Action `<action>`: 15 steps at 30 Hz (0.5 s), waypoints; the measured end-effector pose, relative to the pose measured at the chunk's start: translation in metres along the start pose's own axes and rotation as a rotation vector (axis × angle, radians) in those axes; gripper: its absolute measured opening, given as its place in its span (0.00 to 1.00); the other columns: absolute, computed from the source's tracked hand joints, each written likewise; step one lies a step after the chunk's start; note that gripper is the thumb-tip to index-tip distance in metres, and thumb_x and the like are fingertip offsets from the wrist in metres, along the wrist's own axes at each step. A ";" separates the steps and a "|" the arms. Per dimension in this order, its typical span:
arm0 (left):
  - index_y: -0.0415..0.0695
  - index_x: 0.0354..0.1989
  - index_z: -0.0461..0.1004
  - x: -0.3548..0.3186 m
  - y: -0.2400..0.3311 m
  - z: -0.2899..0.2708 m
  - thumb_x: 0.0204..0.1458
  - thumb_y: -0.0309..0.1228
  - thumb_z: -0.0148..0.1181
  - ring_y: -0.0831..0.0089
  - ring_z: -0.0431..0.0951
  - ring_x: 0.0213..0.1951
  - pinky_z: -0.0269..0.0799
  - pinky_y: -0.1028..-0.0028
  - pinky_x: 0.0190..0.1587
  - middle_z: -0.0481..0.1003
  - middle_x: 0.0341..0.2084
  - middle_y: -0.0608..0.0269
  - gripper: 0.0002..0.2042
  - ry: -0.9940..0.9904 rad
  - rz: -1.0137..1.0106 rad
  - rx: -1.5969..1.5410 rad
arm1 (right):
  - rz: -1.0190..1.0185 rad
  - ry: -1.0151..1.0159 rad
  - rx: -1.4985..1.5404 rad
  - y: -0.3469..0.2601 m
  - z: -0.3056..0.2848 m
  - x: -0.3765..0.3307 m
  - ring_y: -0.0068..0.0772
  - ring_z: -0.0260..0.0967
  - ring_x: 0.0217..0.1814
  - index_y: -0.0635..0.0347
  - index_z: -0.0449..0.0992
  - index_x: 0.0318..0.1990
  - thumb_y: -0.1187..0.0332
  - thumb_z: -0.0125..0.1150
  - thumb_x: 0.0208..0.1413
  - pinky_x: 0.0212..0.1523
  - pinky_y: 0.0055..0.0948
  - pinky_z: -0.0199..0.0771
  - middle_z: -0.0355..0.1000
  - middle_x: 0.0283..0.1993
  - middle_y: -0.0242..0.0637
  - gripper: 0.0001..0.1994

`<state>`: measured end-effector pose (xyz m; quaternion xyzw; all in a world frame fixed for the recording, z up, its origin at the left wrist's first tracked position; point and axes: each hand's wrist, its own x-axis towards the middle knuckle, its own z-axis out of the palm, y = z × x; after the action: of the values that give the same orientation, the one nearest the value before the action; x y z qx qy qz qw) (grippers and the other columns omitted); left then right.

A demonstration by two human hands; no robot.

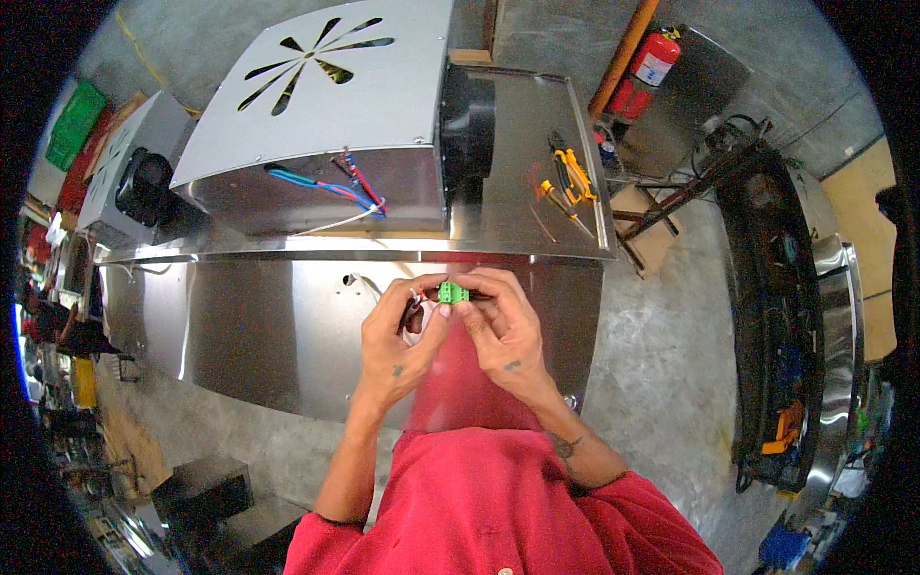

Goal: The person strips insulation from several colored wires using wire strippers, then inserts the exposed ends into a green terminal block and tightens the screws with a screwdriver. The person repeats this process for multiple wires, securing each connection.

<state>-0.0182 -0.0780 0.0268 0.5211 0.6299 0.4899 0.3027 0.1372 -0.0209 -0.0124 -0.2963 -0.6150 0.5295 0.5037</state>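
Green connector block (453,292) pinched between the fingers (433,321) of the left hand (401,345) and right hand (503,331), both closed on it, above the steel bench (259,326).

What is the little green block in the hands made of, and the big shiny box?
The small green connector block, pinched between the left hand and right hand, looks like moulded plastic: solid bright colour, dull surface. The large silver box-shaped housing looks like polished sheet metal, likely stainless steel, since it mirrors the red shirt.
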 end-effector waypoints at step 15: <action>0.40 0.58 0.78 0.000 -0.005 -0.002 0.62 0.24 0.68 0.86 0.67 0.35 0.66 0.82 0.39 0.75 0.38 0.73 0.16 -0.005 -0.085 -0.156 | -0.067 0.103 -1.287 0.081 -0.146 0.117 0.61 0.72 0.52 0.66 0.75 0.54 0.70 0.59 0.65 0.57 0.52 0.72 0.74 0.50 0.57 0.13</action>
<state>-0.0219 -0.0782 0.0232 0.4702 0.6105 0.5228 0.3645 0.2231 0.1569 -0.0637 -0.5449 -0.7934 0.0240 0.2703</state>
